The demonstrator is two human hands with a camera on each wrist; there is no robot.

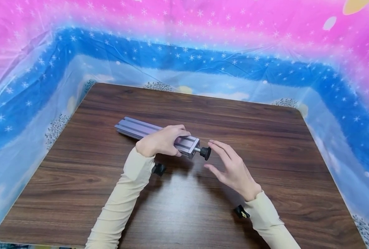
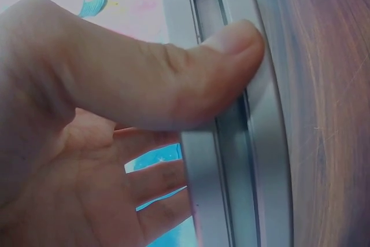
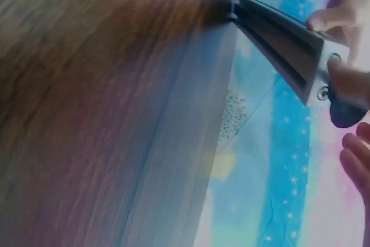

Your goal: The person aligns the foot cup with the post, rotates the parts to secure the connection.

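A silver aluminium profile bar (image 1: pixel 141 129) lies on the brown wooden table (image 1: pixel 265 138). My left hand (image 1: pixel 162 141) grips it near its right end, thumb pressed along its slot (image 2: pixel 231 44). A black knob (image 1: pixel 205 152) on a short metal stud sticks out of the bar's right end face. My right hand (image 1: pixel 231 166) hovers just right of the knob with fingers straight and spread, fingertips close to it or lightly touching; it holds nothing. In the right wrist view the bar (image 3: pixel 283 44) and knob (image 3: pixel 347 111) show at the upper right.
Two small black parts lie on the table: one (image 1: pixel 158 169) by my left wrist, another (image 1: pixel 241 211) under my right forearm. A pink and blue starry cloth (image 1: pixel 184 45) rises around the table on all far sides.
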